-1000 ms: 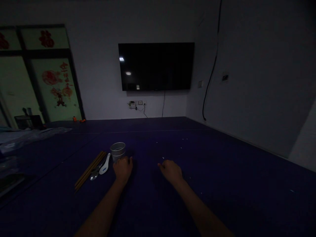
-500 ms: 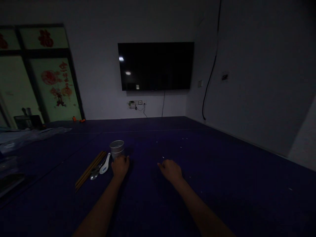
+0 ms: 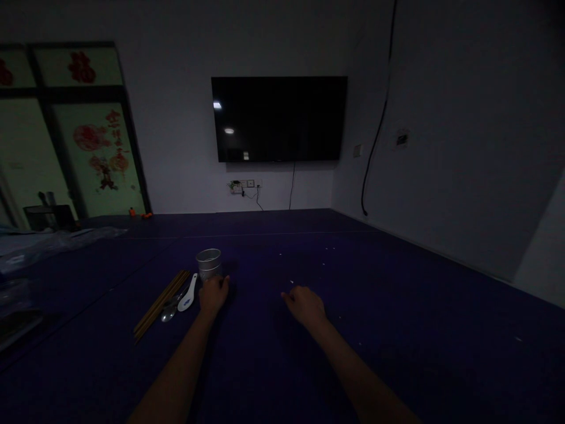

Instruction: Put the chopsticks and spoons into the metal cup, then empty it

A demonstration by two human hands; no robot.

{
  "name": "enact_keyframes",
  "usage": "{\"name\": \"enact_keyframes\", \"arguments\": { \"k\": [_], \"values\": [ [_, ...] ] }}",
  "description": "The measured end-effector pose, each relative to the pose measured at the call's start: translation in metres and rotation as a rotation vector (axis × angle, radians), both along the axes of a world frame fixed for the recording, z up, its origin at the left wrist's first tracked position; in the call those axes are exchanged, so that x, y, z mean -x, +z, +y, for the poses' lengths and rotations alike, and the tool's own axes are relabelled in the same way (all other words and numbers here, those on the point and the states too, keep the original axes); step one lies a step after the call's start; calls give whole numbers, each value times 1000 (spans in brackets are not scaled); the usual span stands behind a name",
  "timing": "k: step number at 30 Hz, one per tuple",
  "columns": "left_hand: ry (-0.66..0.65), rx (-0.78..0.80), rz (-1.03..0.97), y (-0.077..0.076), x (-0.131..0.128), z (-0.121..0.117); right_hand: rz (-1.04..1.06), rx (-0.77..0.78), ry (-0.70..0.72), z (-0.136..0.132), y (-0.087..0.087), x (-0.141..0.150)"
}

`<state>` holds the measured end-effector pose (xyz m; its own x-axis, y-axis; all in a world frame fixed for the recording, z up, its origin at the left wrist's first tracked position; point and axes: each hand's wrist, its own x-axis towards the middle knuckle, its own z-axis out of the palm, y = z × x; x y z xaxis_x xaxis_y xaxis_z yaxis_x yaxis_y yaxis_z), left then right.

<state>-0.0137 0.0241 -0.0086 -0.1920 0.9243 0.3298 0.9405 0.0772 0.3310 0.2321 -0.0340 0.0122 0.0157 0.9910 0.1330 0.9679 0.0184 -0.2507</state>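
Observation:
A silvery metal cup (image 3: 209, 262) stands upright on the dark blue surface (image 3: 265, 365). My left hand (image 3: 213, 295) is at the near side of its lower part, thumb to the right and fingers curled round it, though the fingertips are hidden. Just left of that hand lie a white spoon (image 3: 188, 297) with a blue mark, a metal spoon (image 3: 169, 311) and a bundle of brown chopsticks (image 3: 159, 307). My right hand (image 3: 306, 305) rests on the surface in a loose fist, thumb pointing left, with nothing visible in it.
Small white scraps (image 3: 292, 282) are scattered around and beyond my right hand. Clear plastic sheeting (image 3: 66, 242) and a dark flat object (image 3: 20, 330) lie at the left. A television (image 3: 280, 121) hangs on the far wall; a black cable (image 3: 375, 147) runs down the right wall.
My left hand and the metal cup have shifted very slightly away from me. My right hand, the spoons and the chopsticks stay where they were.

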Motion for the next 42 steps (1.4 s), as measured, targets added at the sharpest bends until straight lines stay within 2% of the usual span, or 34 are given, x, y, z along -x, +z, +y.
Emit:
{"name": "enact_keyframes", "arguments": {
  "k": [19, 24, 27, 31, 35, 37, 42],
  "values": [
    [11, -11, -2, 0, 0, 0, 4, -6, 7, -1, 2, 0],
    [22, -62, -15, 5, -3, -5, -5, -6, 1, 0, 1, 0],
    [15, -71, 11, 11, -15, -13, -6, -15, 9, 0, 0, 1],
    [-164, -27, 187, 14, -49, -33, 5, -51, 26, -1, 0, 3],
    [-437, 9, 378, 9, -81, -54, 4, -90, 38, -3, 1, 6],
    [-529, 15, 434, 5, -91, -61, 0, -99, 31, -4, 2, 6],
    [-602, 41, 500, 2, -92, -62, 8, -107, 29, -5, 3, 7]
  ]
}}
